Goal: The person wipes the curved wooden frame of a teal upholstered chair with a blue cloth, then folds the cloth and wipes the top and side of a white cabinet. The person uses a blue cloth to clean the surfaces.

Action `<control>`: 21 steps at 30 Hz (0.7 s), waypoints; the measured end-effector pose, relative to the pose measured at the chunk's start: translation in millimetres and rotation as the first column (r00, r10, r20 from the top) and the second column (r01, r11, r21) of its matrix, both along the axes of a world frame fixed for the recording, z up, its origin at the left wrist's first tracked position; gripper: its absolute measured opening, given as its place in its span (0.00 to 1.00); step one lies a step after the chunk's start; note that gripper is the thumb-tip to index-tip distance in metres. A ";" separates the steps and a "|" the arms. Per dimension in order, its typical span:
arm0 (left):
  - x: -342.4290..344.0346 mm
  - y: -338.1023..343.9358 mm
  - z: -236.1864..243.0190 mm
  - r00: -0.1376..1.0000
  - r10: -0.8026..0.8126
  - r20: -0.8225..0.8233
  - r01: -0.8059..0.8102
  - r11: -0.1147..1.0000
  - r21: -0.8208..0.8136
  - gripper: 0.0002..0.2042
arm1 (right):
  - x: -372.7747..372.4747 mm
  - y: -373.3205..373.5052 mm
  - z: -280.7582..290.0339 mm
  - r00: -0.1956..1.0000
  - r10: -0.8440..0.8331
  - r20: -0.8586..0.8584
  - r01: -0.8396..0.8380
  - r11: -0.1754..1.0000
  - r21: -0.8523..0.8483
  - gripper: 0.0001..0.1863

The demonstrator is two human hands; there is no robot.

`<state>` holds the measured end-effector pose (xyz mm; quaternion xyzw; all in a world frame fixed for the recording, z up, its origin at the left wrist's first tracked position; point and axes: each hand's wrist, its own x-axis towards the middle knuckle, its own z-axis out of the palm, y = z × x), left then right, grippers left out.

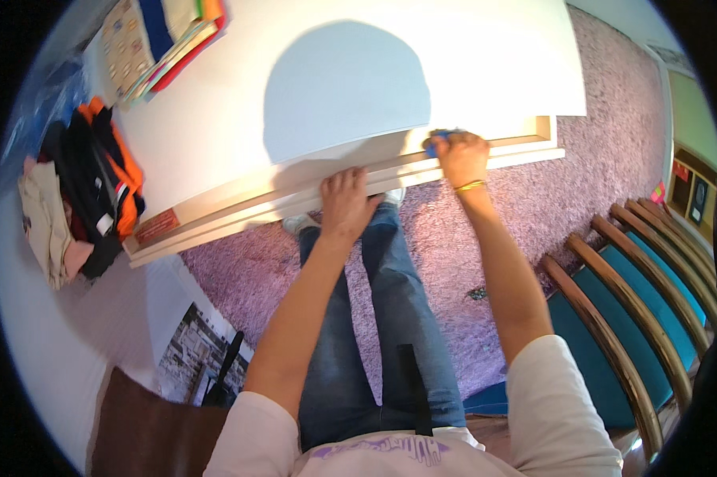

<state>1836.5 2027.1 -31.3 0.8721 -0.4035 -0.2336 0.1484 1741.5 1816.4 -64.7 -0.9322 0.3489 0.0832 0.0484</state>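
A shallow, pale drawer (239, 215) is pulled out from under a white tabletop (494, 56). My left hand (346, 203) has its fingers curled over the drawer's front edge, near the middle. Farther right, my right hand (463, 159) is closed on a small blue thing (432, 148) at the drawer's inner side. Mostly covered by the fingers, that blue thing could be a cloth or a sponge; I cannot tell which. A yellow band (470, 185) circles my right wrist. A reddish label or packet (156, 226) lies in the drawer's left end.
Folded fabrics or books (164, 48) lie on the tabletop's far left. Dark and orange clothes (104, 171) hang at the left edge. A wooden slatted chair with a teal cushion (605, 342) stands at right. Pinkish carpet (239, 270) covers the floor around my feet.
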 end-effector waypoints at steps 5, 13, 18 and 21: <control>-2.3 -1.5 3.2 1.000 -0.005 -0.021 0.007 0.996 0.083 0.24 | 28.0 62.7 23.2 0.995 0.096 -0.025 -0.089 0.976 0.199 0.24; -32.8 0.9 4.0 0.998 -0.066 -0.019 0.068 0.975 0.213 0.24 | -19.9 36.1 15.7 0.999 0.035 0.030 -0.044 0.922 0.384 0.23; -46.7 1.1 -2.6 0.986 -0.150 -0.066 0.163 0.942 0.293 0.26 | -98.6 -51.6 -5.1 0.994 0.108 0.018 -0.108 0.994 0.007 0.19; -51.7 0.0 -1.8 0.975 -0.121 -0.184 0.171 0.944 0.283 0.28 | -95.2 -78.4 22.0 0.994 -0.111 -0.006 0.111 0.992 0.051 0.14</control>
